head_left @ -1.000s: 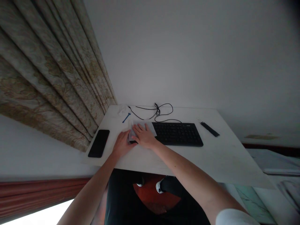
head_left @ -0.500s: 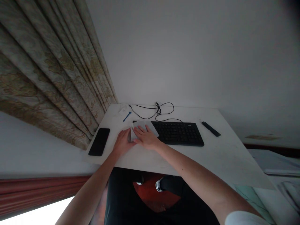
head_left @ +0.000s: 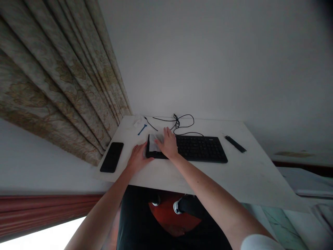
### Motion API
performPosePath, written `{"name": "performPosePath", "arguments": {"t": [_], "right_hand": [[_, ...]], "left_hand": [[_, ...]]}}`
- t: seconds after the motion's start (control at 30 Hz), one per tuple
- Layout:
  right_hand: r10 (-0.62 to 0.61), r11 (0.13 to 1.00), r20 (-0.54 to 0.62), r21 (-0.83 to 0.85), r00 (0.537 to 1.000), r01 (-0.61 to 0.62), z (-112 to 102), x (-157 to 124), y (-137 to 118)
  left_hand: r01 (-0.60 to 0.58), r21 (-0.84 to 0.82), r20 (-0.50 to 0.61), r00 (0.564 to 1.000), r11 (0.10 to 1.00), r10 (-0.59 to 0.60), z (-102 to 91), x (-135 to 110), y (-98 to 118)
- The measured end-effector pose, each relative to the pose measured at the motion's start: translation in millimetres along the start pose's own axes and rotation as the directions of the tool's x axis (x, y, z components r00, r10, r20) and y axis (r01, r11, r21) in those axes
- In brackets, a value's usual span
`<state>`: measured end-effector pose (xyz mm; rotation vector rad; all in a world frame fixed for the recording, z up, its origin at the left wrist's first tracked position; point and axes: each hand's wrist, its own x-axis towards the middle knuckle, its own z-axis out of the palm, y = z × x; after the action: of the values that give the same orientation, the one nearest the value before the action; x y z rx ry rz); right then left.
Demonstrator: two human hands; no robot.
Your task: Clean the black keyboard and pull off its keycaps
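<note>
A black keyboard point(head_left: 200, 148) lies across the middle of a white table point(head_left: 234, 177). A pale cloth point(head_left: 154, 143) covers the keyboard's left end. My right hand point(head_left: 169, 144) lies flat on that cloth, fingers stretched out and pressing it onto the keys. My left hand point(head_left: 137, 158) rests on the table against the keyboard's left edge, fingers curled at the corner; whether they grip it is unclear.
A black phone point(head_left: 112, 157) lies at the table's left edge beside a patterned curtain point(head_left: 65, 80). A blue pen point(head_left: 142, 129) and a coiled black cable point(head_left: 177, 123) are at the back. A small dark bar point(head_left: 235, 143) lies at the right.
My right hand has slid the cloth away from me, up over the keyboard's left end, uncovering its near-left corner. My left hand has stayed at the keyboard's left edge.
</note>
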<state>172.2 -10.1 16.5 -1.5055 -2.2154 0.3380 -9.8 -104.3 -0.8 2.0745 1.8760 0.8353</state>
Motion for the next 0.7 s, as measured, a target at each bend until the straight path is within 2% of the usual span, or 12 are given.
{"name": "performPosePath", "arguments": {"t": [0.07, 0.2, 0.27, 0.37, 0.43, 0.5, 0.57, 0.63, 0.7], "right_hand": [[0.065, 0.995, 0.009, -0.078, 0.998, -0.065, -1, -2, -1], [-0.047, 0.994, 0.112, -0.091, 0.993, 0.058, -5, -2, -5], [-0.059, 0.997, 0.090, -0.046, 0.994, 0.063, -11, 3, -5], [-0.047, 0.999, -0.020, -0.003, 0.999, 0.047, -19, 14, -5], [-0.158, 0.987, -0.049, -0.012, 0.986, 0.157, -21, 21, -6], [-0.334, 0.942, 0.039, -0.016, 0.942, 0.335, -18, 22, -7], [-0.464, 0.884, 0.175, 0.020, 0.868, 0.468, -12, 13, -7], [-0.523, 0.848, 0.256, 0.065, 0.813, 0.526, -5, -3, -5], [-0.557, 0.826, 0.285, 0.099, 0.780, 0.554, 0, -22, -1]], "left_hand": [[0.003, -0.004, 0.006, 1.000, 1.000, -0.002, -0.2, 1, 1], [0.015, -0.001, 0.012, 1.000, 1.000, -0.015, -0.6, 1, 1], [0.019, 0.001, 0.013, 1.000, 1.000, -0.019, -0.5, 0, 1], [0.008, -0.002, 0.013, 1.000, 1.000, -0.008, -0.8, 0, 0], [-0.008, -0.005, 0.020, 1.000, 1.000, 0.008, -1.3, 1, -1], [-0.022, -0.003, 0.031, 0.999, 1.000, 0.022, -1.8, 1, -2], [-0.030, 0.001, 0.038, 0.999, 1.000, 0.030, -1.7, 2, -4], [-0.039, 0.003, 0.032, 0.999, 0.999, 0.038, -0.5, 3, -7], [-0.051, 0.006, 0.031, 0.998, 0.999, 0.051, 1.4, 3, -10]]}}
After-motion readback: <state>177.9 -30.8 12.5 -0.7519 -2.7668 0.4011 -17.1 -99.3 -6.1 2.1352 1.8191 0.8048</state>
